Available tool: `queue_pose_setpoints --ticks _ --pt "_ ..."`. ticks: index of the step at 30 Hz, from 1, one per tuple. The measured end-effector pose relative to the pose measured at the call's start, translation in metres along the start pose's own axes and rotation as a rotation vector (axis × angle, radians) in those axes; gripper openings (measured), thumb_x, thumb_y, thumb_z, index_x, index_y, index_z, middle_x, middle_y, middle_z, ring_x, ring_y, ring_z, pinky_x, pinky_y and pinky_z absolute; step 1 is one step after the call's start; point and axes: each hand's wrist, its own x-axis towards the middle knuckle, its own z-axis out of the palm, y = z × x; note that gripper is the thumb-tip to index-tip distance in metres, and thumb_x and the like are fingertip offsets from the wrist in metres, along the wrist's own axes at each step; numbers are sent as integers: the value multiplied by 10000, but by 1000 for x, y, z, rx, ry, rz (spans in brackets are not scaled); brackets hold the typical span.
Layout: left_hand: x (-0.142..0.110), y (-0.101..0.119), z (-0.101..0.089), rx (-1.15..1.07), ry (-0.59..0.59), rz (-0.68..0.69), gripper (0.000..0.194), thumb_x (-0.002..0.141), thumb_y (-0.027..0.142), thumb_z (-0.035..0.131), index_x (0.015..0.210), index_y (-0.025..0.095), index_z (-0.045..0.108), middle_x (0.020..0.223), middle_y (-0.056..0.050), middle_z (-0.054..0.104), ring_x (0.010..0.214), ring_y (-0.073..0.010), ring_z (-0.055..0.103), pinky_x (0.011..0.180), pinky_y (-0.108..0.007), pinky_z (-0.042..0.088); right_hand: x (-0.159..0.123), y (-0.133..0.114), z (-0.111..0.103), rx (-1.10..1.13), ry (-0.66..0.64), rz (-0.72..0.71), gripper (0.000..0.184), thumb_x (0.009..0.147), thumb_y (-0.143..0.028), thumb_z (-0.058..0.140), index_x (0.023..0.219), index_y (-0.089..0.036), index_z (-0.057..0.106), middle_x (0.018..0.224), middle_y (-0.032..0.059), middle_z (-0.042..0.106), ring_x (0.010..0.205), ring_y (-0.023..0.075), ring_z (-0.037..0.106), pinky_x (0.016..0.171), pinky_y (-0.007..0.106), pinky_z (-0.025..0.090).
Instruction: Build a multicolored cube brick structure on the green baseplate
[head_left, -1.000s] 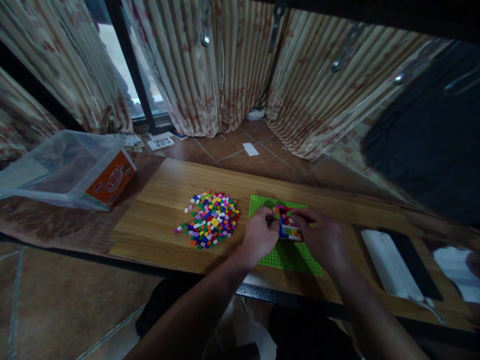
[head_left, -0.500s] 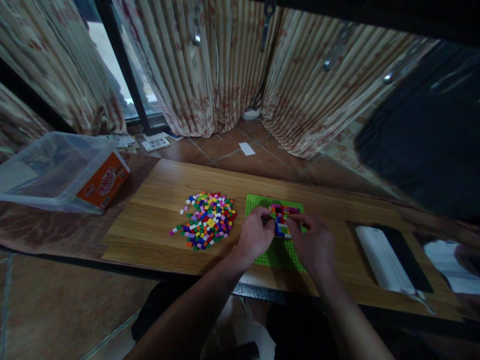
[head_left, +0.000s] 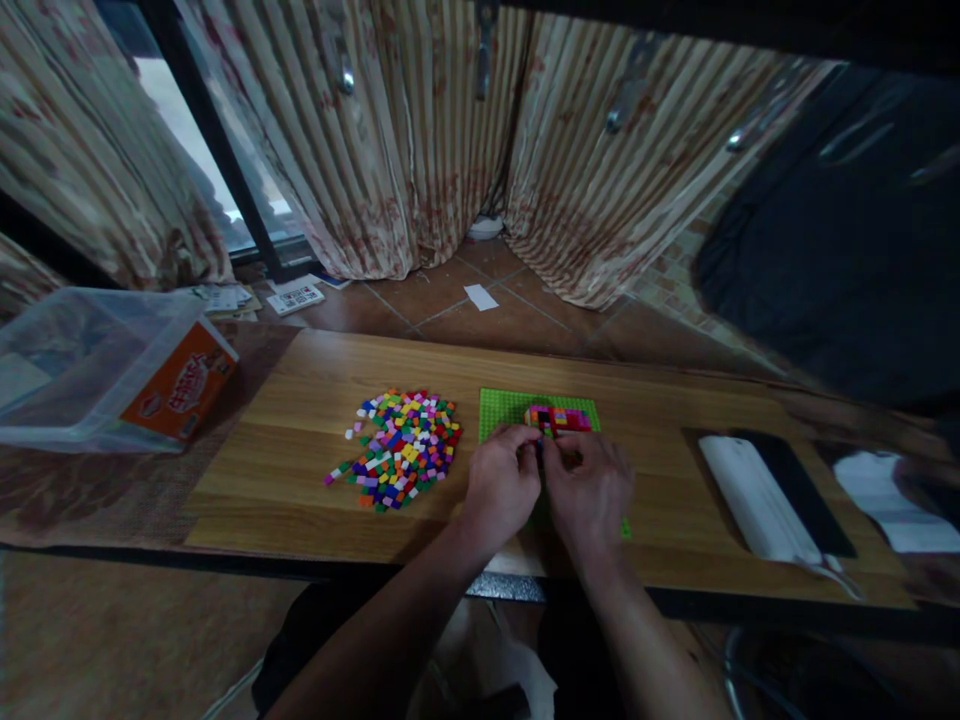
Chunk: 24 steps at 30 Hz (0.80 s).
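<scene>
A green studded baseplate (head_left: 496, 405) lies on the wooden board, with a block of multicoloured toy bricks (head_left: 561, 418) on or just above it; I cannot tell which. My left hand (head_left: 504, 482) is closed at the near left corner of that block, thumb and forefinger pinched. Against it, fingertip to fingertip, my right hand (head_left: 589, 490) is pinched too. A small dark blue toy brick (head_left: 539, 444) shows between the fingertips, mostly covered. The hands hide the block's near part. To the left spreads a loose pile of small coloured bricks (head_left: 409, 450).
A clear plastic bin (head_left: 97, 365) with an orange label stands at the far left. On the right of the wooden board (head_left: 285, 450) lie a white pouch-like object (head_left: 757, 497) and a flat black object (head_left: 806, 490). White paper (head_left: 900, 500) lies beyond them.
My right hand has moved left and nearer to me, from the block's right side to meet my left fingertips. The whole view has shifted slightly.
</scene>
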Motion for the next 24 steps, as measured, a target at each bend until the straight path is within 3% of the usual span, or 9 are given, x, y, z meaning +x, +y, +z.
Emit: queue_pose_setpoints --ticks 8,14,20,24 --pt "-3 1 -1 109 -54 47 306 881 123 479 1071 165 715 1020 -90 712 901 -204 676 856 -329 537 -2 7 1 110 -25 7 221 880 -342 591 726 -196 654 773 47 674 808 221 600 790 354 388" --pt "-3 0 1 108 -47 21 295 882 138 489 1073 166 712 1041 -94 716 915 -202 687 864 -319 542 -2 11 0 124 5 -33 182 870 -326 624 950 -191 717 904 62 719 859 227 618 807 360 398" --pt "-2 -4 2 -58 -59 -40 311 860 137 509 1089 153 719 1075 -110 724 979 -223 677 921 -352 513 -1 11 -2 57 30 -132 150 886 -286 615 900 -215 746 930 57 734 875 236 611 811 367 375" --pt "0 -6 2 -277 -93 -137 313 836 154 547 1092 150 727 977 -86 738 881 -198 669 852 -325 510 -1 9 -3 29 57 -167 158 892 -282 606 859 -207 741 901 62 730 850 234 602 784 361 366"
